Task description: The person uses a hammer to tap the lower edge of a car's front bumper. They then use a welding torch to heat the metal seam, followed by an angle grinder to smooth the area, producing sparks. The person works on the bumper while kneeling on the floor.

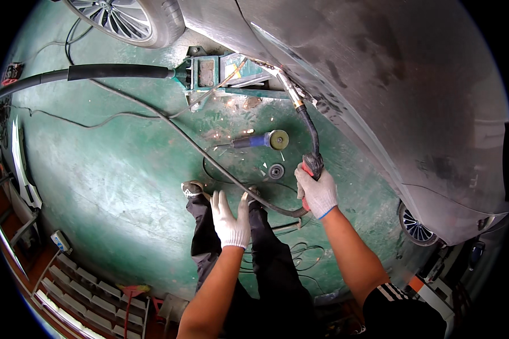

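Note:
My right hand, in a light knit glove, grips the red and black handle of a welding torch. The torch's metal neck points up to the left, at the lower edge of the grey car body. My left hand, also gloved, holds nothing, fingers apart and extended, above my legs. Between my feet and the car, a blue angle grinder lies on the green floor, with a small black disc beside it.
A green floor jack with a long black handle sits by the sill, near a wheel. A thick hose and cables cross the floor. Slatted racks and a red tool stand at lower left.

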